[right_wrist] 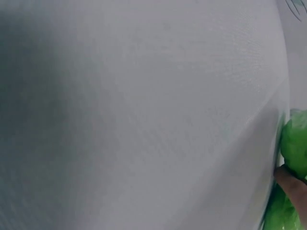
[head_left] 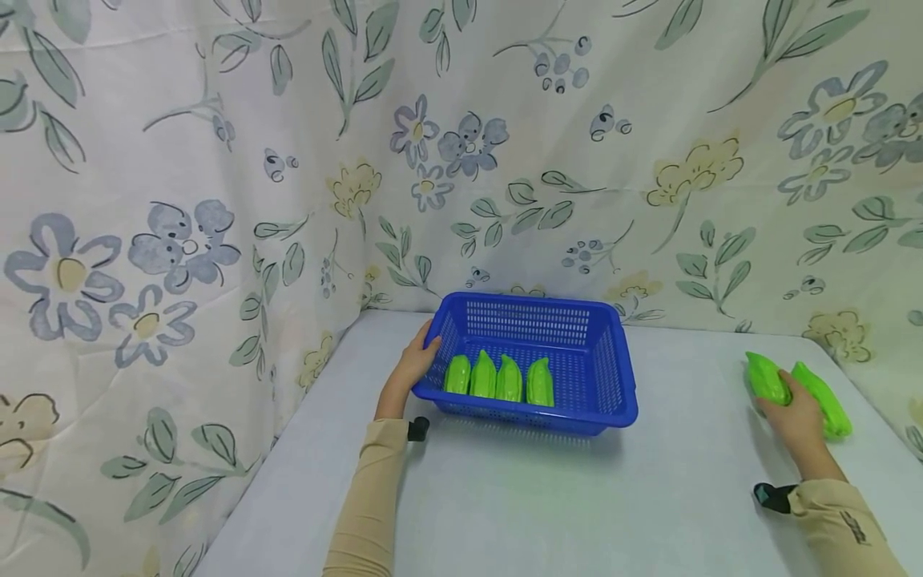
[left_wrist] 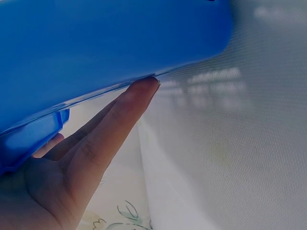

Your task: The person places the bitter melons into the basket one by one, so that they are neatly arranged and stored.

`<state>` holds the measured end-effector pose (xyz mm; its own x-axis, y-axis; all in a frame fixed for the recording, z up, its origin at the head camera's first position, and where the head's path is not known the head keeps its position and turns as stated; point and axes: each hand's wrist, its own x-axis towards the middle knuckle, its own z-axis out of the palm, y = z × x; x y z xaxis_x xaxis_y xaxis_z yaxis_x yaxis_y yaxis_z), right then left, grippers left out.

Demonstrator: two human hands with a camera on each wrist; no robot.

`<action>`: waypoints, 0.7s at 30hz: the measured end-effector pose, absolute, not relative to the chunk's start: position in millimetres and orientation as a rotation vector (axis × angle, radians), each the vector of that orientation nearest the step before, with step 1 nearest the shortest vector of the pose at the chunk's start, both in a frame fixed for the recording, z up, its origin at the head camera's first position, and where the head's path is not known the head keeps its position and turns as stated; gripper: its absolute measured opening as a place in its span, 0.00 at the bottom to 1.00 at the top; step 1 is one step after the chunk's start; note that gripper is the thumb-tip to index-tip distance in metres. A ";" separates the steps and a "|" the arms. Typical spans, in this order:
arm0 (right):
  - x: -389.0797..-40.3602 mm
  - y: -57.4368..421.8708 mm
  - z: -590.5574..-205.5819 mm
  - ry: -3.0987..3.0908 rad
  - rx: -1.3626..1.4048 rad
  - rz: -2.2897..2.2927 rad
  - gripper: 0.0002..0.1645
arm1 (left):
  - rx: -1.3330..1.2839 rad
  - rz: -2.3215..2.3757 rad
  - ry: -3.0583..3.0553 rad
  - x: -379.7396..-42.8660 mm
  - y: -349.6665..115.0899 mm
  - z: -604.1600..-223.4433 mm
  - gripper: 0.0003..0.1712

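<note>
A blue plastic basket with slotted walls stands on the table at the left of centre. Several bright green, glossy packets with pointed ends stand side by side along its near left part. My left hand holds the basket's left rim, thumb at the inside; from the left wrist view, a finger lies against the blue wall. Far to the right, my right hand grips one green packet at the table. Another green packet lies just right of that hand. A finger crosses green wrapping in the right wrist view.
The white table runs up to a floral curtain at the back and another along the left side. Black wrist cameras are worn at both cuffs. A stretch of tabletop separates the basket from my right hand.
</note>
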<state>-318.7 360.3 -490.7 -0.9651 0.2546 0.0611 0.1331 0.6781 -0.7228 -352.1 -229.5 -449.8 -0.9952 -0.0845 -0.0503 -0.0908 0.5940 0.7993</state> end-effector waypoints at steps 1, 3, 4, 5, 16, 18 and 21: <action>-318.7 360.3 -490.8 -2.729 -0.316 1.163 0.41 | -0.153 1.400 2.801 -352.1 -229.3 -449.7 0.34; -319.3 360.7 -491.3 -2.721 -0.312 1.166 0.42 | -0.154 1.402 2.801 -352.3 -229.0 -449.5 0.34; -319.6 360.6 -491.4 -2.721 -0.312 1.162 0.42 | -0.155 1.403 2.801 -352.5 -228.9 -449.6 0.34; -320.5 360.3 -490.7 -2.720 -0.312 1.152 0.42 | -0.154 1.405 2.803 -352.5 -229.0 -449.6 0.34; -323.1 356.4 -489.4 -2.695 -0.321 1.139 0.41 | -0.144 1.414 2.807 -351.8 -228.6 -449.9 0.34; -322.9 355.5 -488.7 -2.690 -0.337 1.146 0.40 | -0.147 1.417 2.801 -352.1 -228.6 -449.9 0.34; -322.5 354.9 -488.8 -2.695 -0.357 1.144 0.40 | -0.151 1.415 2.797 -352.1 -228.9 -449.8 0.34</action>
<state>-322.5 354.9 -488.8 -0.9525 0.2933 0.0815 0.1450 0.6726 -0.7256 -352.1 -228.9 -449.8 -0.9954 -0.0842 -0.0464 -0.0873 0.5889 0.8035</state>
